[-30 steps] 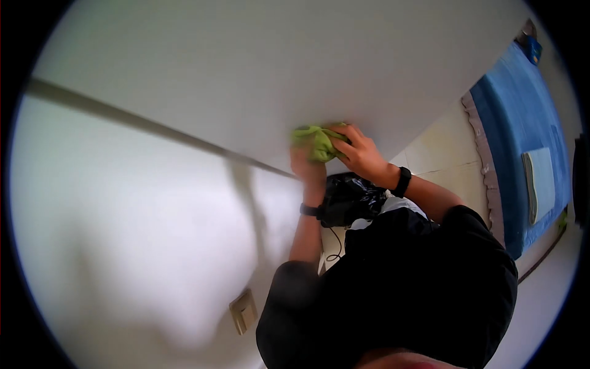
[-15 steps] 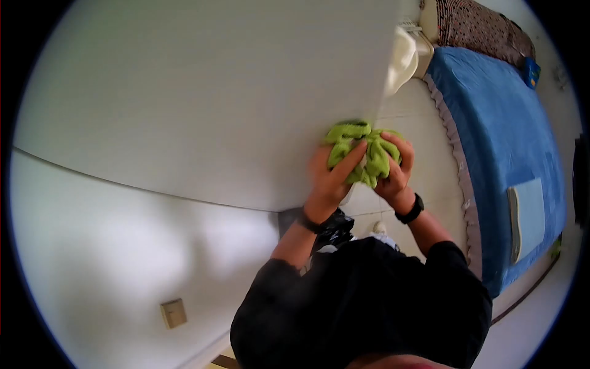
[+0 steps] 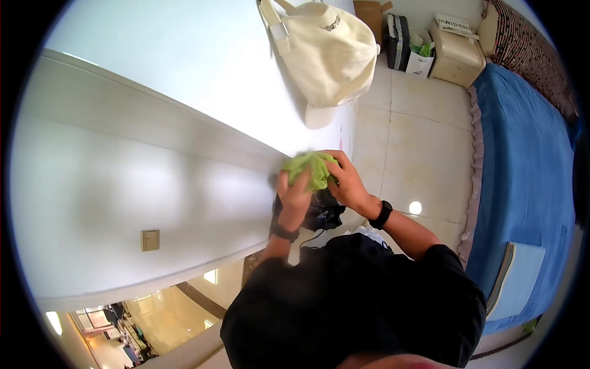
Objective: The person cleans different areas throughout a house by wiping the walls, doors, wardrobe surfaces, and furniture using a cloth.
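Leftward panel edge (image 3: 184, 109), rightward floor (image 3: 424, 141), cloth (image 3: 316, 167) between

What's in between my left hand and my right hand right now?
A bunched green cloth fills the space between your left hand and right hand, with both hands touching it; the head view shows this.

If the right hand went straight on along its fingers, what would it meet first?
Past the green cloth at its fingers, the right hand would probably meet the white panel; how close that is, or whether the cloth touches it, is unclear.
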### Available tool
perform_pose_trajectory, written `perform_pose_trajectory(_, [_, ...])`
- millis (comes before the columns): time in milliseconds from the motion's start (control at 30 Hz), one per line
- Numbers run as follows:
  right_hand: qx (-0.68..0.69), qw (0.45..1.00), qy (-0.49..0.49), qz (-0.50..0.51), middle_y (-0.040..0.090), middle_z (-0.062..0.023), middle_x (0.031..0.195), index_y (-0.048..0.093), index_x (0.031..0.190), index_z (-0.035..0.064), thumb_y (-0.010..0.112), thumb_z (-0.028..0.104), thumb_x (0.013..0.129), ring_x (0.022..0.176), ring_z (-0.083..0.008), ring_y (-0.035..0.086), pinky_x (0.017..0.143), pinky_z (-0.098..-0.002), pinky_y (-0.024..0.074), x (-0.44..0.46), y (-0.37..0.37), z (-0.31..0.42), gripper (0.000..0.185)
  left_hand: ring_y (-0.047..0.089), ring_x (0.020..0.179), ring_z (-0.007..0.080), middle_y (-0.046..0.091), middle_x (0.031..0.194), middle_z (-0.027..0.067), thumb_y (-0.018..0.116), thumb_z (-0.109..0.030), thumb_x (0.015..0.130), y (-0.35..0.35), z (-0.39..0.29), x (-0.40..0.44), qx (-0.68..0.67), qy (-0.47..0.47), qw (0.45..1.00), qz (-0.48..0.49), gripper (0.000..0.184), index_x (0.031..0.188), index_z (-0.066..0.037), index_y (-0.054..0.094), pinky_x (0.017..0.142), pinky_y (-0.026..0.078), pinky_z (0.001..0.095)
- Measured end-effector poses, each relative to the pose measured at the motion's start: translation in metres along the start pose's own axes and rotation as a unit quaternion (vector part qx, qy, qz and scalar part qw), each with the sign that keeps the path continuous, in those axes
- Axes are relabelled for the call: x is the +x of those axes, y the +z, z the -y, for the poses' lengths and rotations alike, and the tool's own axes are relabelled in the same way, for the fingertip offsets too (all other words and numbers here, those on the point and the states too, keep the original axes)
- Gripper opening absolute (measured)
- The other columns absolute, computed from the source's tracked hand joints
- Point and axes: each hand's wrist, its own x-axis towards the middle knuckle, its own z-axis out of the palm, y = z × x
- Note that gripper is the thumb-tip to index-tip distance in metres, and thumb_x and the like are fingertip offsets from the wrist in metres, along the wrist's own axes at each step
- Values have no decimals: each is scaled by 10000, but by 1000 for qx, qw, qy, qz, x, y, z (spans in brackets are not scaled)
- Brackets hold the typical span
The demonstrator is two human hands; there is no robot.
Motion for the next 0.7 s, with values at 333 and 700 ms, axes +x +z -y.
perform_pose_trajectory(333, [9, 986, -156, 59, 522, -135, 1213, 550, 1245, 111, 584, -45, 756, 1088, -333, 526, 890, -369, 486, 82, -52, 77, 514, 506, 1001, 323, 552, 1108, 150, 682, 68, 741, -24, -46, 82, 66, -9, 988, -139, 484, 1199, -26, 558, 856, 444, 389])
perform_pose_trajectory(700, [6, 987, -92, 129, 566, -132, 1192, 558, 1243, 93, 597, -6, 793, 1094, -344, 521, 907, -378, 473, 44, -35, 5, 462, 446, 1155, 363, 407, 1239, 195, 721, -13, 788, 35, -5, -14, 72, -4, 987, -143, 524, 1235, -13, 448, 973, 404, 447])
